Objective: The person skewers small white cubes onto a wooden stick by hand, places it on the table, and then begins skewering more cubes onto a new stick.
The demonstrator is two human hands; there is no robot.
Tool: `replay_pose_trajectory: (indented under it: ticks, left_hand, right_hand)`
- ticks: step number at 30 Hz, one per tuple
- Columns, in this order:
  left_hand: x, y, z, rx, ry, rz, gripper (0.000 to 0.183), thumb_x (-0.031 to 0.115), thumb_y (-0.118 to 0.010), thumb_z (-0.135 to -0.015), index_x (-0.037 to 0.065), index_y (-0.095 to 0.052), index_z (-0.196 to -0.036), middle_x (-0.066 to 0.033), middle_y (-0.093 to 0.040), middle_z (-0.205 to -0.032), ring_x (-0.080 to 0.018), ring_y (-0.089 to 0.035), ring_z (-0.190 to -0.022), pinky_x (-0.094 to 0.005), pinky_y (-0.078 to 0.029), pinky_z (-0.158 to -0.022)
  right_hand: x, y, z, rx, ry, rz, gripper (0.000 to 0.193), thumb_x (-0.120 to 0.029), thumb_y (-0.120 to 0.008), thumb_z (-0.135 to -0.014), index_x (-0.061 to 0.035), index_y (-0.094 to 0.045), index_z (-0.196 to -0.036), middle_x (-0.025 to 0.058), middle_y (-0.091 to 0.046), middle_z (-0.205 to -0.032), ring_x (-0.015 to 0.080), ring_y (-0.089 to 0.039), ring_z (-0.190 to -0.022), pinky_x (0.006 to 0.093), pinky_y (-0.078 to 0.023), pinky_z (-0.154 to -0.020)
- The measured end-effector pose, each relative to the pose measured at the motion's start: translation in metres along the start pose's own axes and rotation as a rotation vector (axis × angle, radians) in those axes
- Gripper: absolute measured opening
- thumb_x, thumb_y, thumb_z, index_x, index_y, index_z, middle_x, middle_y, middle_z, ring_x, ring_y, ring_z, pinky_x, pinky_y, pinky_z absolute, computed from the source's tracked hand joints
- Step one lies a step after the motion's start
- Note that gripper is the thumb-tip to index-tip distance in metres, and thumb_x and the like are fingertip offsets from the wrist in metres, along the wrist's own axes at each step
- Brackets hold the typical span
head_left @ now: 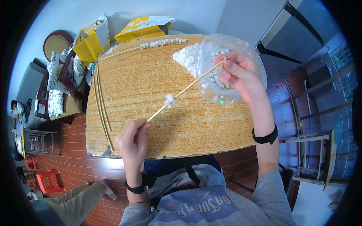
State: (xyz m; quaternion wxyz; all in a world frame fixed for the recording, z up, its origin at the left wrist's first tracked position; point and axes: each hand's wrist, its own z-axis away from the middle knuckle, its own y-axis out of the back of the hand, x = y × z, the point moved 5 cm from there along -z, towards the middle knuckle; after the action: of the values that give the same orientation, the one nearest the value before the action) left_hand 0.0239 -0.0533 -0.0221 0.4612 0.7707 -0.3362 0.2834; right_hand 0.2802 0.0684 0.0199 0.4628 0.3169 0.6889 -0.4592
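A thin wooden stick (192, 83) slants over the table, its lower end pinched in my left hand (132, 140). A few small white pieces (170, 100) are threaded partway along it. At the upper tip, my right hand (241, 71) has thumb and fingers closed on a small white piece (225, 59), partly hidden by the fingers. Beneath that hand lies a clear plastic bag (205, 84) with many white pieces inside. Beside it is a heap of similar white pieces (187, 58). What material they are, I cannot tell.
On the worn wooden table (211, 132), several bare sticks (98, 101) lie at the left. A stick filled with white pieces (162, 43) rests along the far edge. Yellow paper bags (137, 30) stand behind. A person's leg (81, 199) shows at lower left, near a red stool (50, 181).
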Motion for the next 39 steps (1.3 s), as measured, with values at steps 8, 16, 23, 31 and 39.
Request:
replay_pose_trajectory:
  ticks: [8, 16, 23, 31, 39]
  left_hand:
    - [0.004, 0.002, -0.003, 0.025, -0.021, -0.005, 0.001, -0.001, -0.06, -0.081, -0.001, -0.061, -0.08, -0.0057, -0.056, -0.06, -0.0089, -0.049, -0.05, -0.021, -0.034, -0.045]
    - [0.001, 0.0, -0.002, -0.003, 0.032, 0.005, 0.003, 0.001, -0.06, -0.082, -0.002, -0.061, -0.081, -0.0061, -0.055, -0.059, -0.0091, -0.05, -0.05, -0.021, -0.034, -0.045]
    - [0.006, 0.002, -0.004, 0.092, 0.0, -0.052, 0.004, -0.001, -0.064, -0.078, -0.002, -0.062, -0.081, -0.0063, -0.057, -0.062, -0.0091, -0.049, -0.05, -0.021, -0.035, -0.045]
    - [0.01, 0.004, -0.005, 0.109, -0.03, -0.079, 0.007, -0.001, -0.066, -0.076, -0.001, -0.063, -0.082, -0.0053, -0.057, -0.061, -0.0087, -0.047, -0.05, -0.0209, -0.033, -0.045]
    - [0.01, 0.004, -0.005, 0.125, -0.054, -0.08, 0.007, -0.001, -0.067, -0.075, -0.001, -0.063, -0.082, -0.0049, -0.056, -0.061, -0.0087, -0.045, -0.048, -0.0211, -0.033, -0.044]
  right_hand:
    - [0.005, -0.003, 0.001, -0.019, -0.022, 0.01, 0.023, -0.015, -0.066, -0.082, -0.0022, -0.065, -0.1, 0.0024, -0.063, -0.084, 0.0059, -0.049, -0.061, 0.0184, -0.042, -0.058]
    - [0.007, -0.003, 0.001, 0.041, 0.012, 0.017, 0.023, -0.014, -0.066, -0.081, -0.004, -0.065, -0.102, 0.0055, -0.064, -0.09, 0.0064, -0.048, -0.061, 0.0196, -0.042, -0.058]
    - [-0.007, -0.016, 0.002, 0.041, 0.181, 0.104, 0.026, -0.014, -0.064, -0.083, -0.0023, -0.062, -0.107, 0.0075, -0.064, -0.093, 0.0066, -0.047, -0.059, 0.019, -0.04, -0.054]
    - [0.001, -0.011, 0.002, 0.038, 0.052, 0.025, 0.025, -0.017, -0.061, -0.086, -0.0006, -0.061, -0.104, 0.0082, -0.062, -0.089, 0.0056, -0.046, -0.052, 0.0178, -0.033, -0.042]
    - [0.001, -0.013, 0.002, 0.019, 0.035, -0.002, 0.022, -0.015, -0.06, -0.086, -0.0008, -0.061, -0.103, 0.0033, -0.06, -0.083, 0.0032, -0.044, -0.052, 0.0165, -0.031, -0.043]
